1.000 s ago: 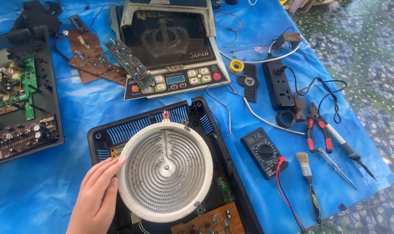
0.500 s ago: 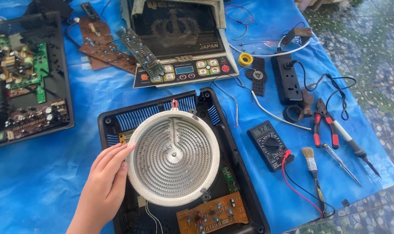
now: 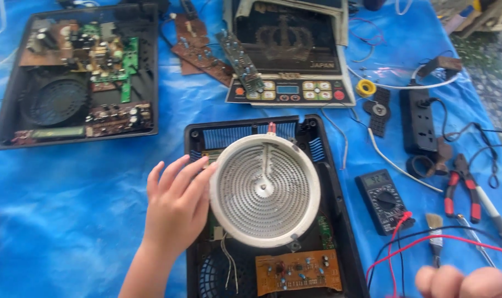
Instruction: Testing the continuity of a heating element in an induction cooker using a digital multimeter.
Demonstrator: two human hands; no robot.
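Head view: left hand (image 3: 176, 207) fingers (image 3: 193, 172) touch heating coil (image 3: 264, 190) rim — blue tarp (image 3: 68, 209) leftward.

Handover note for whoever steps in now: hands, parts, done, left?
Left hand: open, fingers laid against the left rim of the round heating coil; no closed grip.
Right hand: only blurred fingertips at the bottom edge; state unclear.
Coil sits in the opened black base, above the brown circuit board. Multimeter and pliers lie to the right.
Done: top cover off.
Left: coil not lifted out.
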